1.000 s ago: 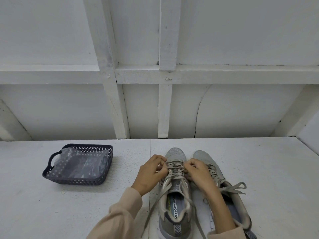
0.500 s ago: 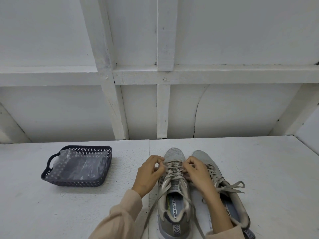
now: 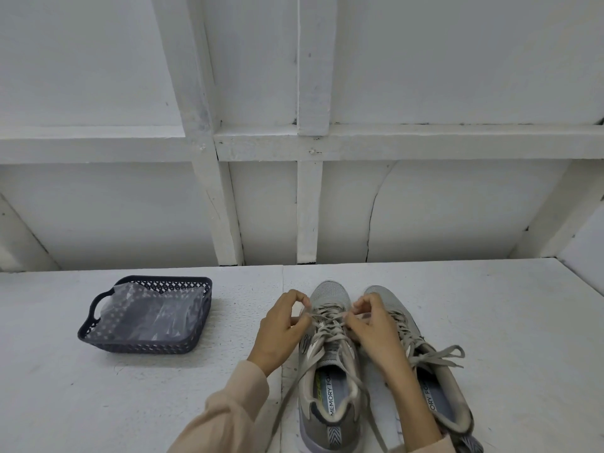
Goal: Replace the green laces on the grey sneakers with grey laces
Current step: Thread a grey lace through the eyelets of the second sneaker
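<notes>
Two hands work at the lacing of a grey sneaker on a white table [image 3: 490, 338]. The left hand [image 3: 277, 331] has its fingers curled, with thumb and forefinger pinched on the grey laces [image 3: 327, 323] at the left edge of the first sneaker [image 3: 330, 380]. The right hand [image 3: 374, 328] mirrors it on the opposite edge, fingers curled in and pinching the same laces.

Between the two grips the laces criss-cross the eyelets, and just beyond the fingertips lies the shoe's mesh toe. From the grips back toward the person, two loose lace ends trail past the shoe's open mouth, one on each side, down to the bottom of the view.

Just right of the right hand's grip, touching the first shoe and partly under the right forearm, lies the second sneaker [image 3: 438, 397]. Its own laces are tied in a bow [image 3: 439, 354] beside the wrist.

Well to the left of the left hand's grip, apart from both shoes, sits a dark blue latticed basket [image 3: 137, 348] with a loop handle. A crumpled clear plastic bag [image 3: 153, 313] lies inside and covers most of its floor. Whether the bag holds anything is hard to tell.

A pale beige sleeve [image 3: 228, 413] covers the left forearm. Beyond the hands rises a white wall [image 3: 457, 60] with painted wooden framing.
</notes>
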The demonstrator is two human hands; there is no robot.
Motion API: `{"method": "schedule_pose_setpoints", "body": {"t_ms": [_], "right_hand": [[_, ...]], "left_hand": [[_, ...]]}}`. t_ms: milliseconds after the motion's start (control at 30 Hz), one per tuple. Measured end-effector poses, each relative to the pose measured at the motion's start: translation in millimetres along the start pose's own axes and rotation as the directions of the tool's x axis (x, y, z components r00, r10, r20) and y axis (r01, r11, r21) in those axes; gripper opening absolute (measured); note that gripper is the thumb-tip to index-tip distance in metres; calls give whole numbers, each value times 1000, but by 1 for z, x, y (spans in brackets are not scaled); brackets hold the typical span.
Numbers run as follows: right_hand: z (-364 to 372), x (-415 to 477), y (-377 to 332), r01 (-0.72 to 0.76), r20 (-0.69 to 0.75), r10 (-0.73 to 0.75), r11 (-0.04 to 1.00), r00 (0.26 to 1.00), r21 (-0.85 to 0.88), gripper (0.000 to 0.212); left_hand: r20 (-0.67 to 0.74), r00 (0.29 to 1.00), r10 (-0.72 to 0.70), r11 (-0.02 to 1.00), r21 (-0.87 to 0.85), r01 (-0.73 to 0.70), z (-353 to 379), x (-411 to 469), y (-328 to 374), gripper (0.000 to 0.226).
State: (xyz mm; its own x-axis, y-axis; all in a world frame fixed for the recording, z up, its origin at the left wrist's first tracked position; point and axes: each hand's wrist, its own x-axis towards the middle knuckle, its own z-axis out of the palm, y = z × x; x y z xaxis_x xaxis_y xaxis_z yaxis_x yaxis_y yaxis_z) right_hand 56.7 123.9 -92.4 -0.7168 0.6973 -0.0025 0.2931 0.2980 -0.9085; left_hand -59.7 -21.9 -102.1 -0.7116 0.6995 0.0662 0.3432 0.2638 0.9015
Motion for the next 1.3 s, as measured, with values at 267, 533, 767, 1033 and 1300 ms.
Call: {"method": "schedule_pose_setpoints", "body": {"t_ms": [267, 533, 767, 1033, 1300], "right_hand": [[-14, -6, -15, 40, 154, -31, 998, 987, -50, 8], [-19, -3, -29, 45, 248, 11, 975, 969, -217, 11], [-15, -5, -36, 126, 308, -26, 942, 951, -312, 17], [-14, -11, -29, -149, 219, 136, 988, 966, 44, 15], [-16, -7, -27, -28, 234, 46, 996, 971, -82, 28]], "left_hand": [[122, 992, 10, 994, 103, -22, -6, 8, 5, 26], [193, 981, -31, 982, 188, -6, -9, 13, 24, 11], [259, 965, -40, 892, 444, -82, -7, 23, 38, 14], [197, 980, 4, 986, 164, -37, -10, 6, 7, 33], [176, 984, 31, 973, 219, -69, -4, 11, 14, 25]]}}
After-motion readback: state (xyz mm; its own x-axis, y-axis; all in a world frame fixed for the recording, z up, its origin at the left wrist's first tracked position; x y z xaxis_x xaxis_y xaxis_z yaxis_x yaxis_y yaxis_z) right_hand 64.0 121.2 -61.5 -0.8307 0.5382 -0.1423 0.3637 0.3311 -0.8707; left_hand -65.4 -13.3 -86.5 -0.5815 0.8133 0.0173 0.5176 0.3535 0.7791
